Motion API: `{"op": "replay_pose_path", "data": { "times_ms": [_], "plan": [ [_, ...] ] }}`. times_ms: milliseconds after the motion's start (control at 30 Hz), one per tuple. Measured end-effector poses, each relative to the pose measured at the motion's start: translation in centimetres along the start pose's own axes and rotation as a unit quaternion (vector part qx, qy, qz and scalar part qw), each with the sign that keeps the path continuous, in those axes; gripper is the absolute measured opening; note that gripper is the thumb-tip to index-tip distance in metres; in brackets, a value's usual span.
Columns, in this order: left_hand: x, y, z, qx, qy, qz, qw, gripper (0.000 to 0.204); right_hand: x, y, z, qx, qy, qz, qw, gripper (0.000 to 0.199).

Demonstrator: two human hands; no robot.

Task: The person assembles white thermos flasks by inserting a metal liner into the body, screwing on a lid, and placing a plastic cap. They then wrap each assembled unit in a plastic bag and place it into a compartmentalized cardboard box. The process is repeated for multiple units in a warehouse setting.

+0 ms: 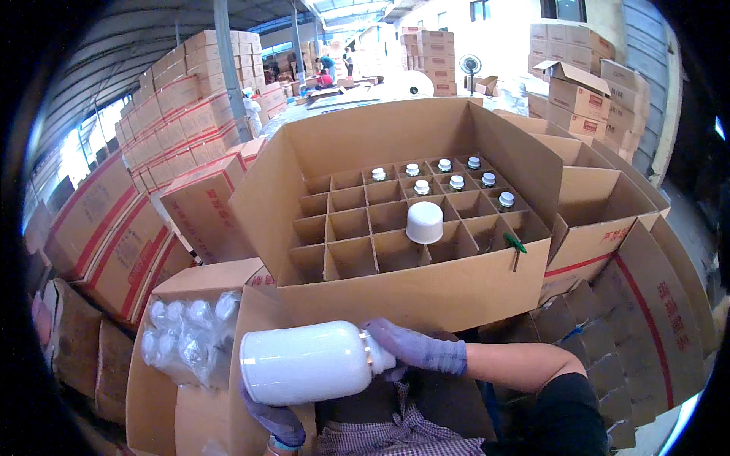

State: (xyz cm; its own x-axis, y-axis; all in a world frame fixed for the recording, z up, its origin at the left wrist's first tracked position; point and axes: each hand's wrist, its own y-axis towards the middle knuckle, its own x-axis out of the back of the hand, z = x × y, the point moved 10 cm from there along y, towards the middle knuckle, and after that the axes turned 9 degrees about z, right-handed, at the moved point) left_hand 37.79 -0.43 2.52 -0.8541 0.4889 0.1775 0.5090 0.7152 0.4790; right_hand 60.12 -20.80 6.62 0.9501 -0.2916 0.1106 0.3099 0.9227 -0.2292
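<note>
Brown cardboard divider grid point(350, 254) open above at left; white-capped bottles point(456, 182) crowd back right; round white cap point(424, 223) blocks centre-front; glossy white bottle point(304, 365) bars near-left.

The left hand point(275, 420) and right hand point(411, 349) wear matching dusky grey-purple gloves point(442, 356) with snug cuffs. A pale bluish band point(282, 446) circles the left wrist. A black sleeve point(566, 416) ends near the right elbow; purplish checked cloth point(395, 439), gathered at the middle, covers the front.

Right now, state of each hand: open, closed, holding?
Left hand: holding the white bottle from below, near its base; fingers mostly hidden.
Right hand: closed on the bottle's neck end.
</note>
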Motion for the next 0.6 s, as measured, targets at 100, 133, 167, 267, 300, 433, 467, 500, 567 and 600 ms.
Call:
{"op": "replay_pose_path", "data": {
  "times_ms": [100,133,167,267,300,433,467,500,567,600],
  "plan": [
    [-1.5,0.0,-1.5,0.021,-0.032,0.062,0.997,0.078,-0.1,-2.0,2.3,0.059,-0.024,0.04,0.997,0.052],
    [-2.1,0.4,-0.9,0.037,-0.057,0.071,0.995,0.077,-0.4,-3.1,4.5,0.156,-0.186,0.025,0.97,0.051],
    [-3.1,0.8,0.6,0.069,-0.103,0.112,0.986,0.075,-1.3,-4.7,6.4,0.248,-0.342,0.008,0.907,0.051],
    [-4.6,1.3,5.0,0.143,-0.179,0.202,0.952,0.071,-7.5,-10.3,9.9,0.477,-0.638,0.014,0.605,0.062],
    [-4.5,1.0,5.2,0.13,-0.158,0.194,0.959,0.069,-6.2,-10.2,10.3,0.441,-0.55,-0.002,0.709,0.088],
    [-5.1,0.6,-2.3,0.03,-0.084,0.174,0.981,0.063,-0.3,-8.8,3.2,0.204,-0.214,-0.096,0.95,0.098],
    [-5.2,0.2,-3.7,0.036,-0.06,0.169,0.983,0.063,0.6,-8.2,0.7,0.135,-0.135,-0.094,0.977,0.096],
    [-5.2,-0.1,-4.6,0.044,-0.031,0.164,0.985,0.063,1.1,-7.6,-2.0,0.066,-0.05,-0.088,0.993,0.094],
    [-5.6,-0.4,-5.8,0.02,-0.003,0.156,0.988,0.065,1.4,-7.7,-3.2,0.053,-0.06,-0.112,0.99,0.085],
    [-5.7,-0.4,-6.3,0.009,0.01,0.151,0.988,0.066,1.1,-9.0,-0.7,0.13,-0.181,-0.131,0.966,0.084]
  ]
}}
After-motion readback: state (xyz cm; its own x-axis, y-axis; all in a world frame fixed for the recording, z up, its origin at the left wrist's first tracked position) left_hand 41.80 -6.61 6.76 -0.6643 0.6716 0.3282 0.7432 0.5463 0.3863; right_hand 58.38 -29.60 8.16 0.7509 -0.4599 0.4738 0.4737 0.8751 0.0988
